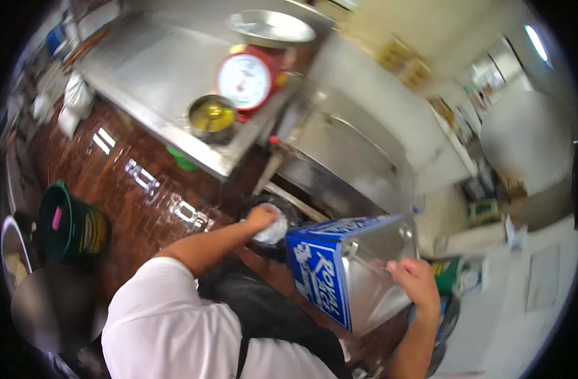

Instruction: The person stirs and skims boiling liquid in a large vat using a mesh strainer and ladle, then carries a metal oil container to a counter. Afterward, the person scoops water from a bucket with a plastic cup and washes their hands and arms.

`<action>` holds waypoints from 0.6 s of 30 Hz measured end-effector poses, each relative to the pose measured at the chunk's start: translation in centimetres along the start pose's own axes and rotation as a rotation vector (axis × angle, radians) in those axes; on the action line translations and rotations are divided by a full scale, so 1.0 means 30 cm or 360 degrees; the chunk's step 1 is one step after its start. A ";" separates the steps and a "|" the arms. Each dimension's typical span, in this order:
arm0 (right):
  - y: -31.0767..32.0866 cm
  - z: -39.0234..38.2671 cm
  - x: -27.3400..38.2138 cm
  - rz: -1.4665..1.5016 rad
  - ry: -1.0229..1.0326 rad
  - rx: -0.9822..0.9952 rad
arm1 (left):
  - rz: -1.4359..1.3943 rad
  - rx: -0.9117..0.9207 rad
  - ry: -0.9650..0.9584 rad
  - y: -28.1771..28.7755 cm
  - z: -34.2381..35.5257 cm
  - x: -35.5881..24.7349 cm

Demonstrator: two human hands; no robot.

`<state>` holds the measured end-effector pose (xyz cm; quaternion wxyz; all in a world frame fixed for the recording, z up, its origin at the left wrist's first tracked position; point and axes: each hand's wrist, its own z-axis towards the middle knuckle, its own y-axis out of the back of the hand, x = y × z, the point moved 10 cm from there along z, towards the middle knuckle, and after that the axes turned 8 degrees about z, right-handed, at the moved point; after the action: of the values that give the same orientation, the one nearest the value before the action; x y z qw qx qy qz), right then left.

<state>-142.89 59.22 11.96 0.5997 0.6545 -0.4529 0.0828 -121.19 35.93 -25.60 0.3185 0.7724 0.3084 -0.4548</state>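
Note:
A big square tin [380, 271], silver on top with blue and white printed sides, is tilted in front of me. My right hand [416, 278] is closed at its silver top, seemingly on a thin handle there. To the left of the tin, my left hand [262, 217] has its fingers curled on a crumpled white thing [272, 230], cloth or plastic; blur hides which. This white thing is over a dark, shiny black container or bag [293, 215] low by the floor, partly hidden by my arm and the tin.
A steel table [156, 60] bears a red dial scale [243, 81] with a pan [273, 27], and a metal pot [212, 119] with yellow contents. A steel cabinet [346, 155] stands beyond the tin. A green bucket [62, 221] is at left on the wet-looking brown tile floor [131, 189].

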 end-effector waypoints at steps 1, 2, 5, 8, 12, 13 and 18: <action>0.013 0.011 -0.046 -0.0016 0.0083 -0.0015 | 0.0192 -0.0223 0.0003 0.044 0.040 0.140; 0.032 0.023 -0.122 -0.0016 0.0046 -0.0054 | 0.0343 -0.0363 0.0039 0.085 0.038 0.195; 0.078 0.069 -0.355 0.0000 -0.0071 -0.0091 | 0.0823 -0.0608 -0.0015 0.178 -0.018 0.326; 0.120 0.094 -0.644 -0.0026 -0.0235 -0.0055 | 0.1741 -0.0321 0.0161 0.162 -0.064 0.453; 0.218 0.079 -0.922 -0.0087 -0.0375 0.0077 | 0.1479 0.0283 0.0425 0.206 -0.140 0.909; 0.249 0.083 -0.987 -0.0155 -0.0374 0.0136 | 0.1185 0.0208 0.0462 0.212 -0.150 0.941; 0.504 0.085 -1.289 -0.0433 -0.0577 0.0257 | 0.0481 0.0006 0.1109 0.086 -0.170 1.101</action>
<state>-176.75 78.07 -3.17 0.4598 0.7596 -0.4527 -0.0817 -103.54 44.47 -52.80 0.2567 0.9181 0.2800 -0.1134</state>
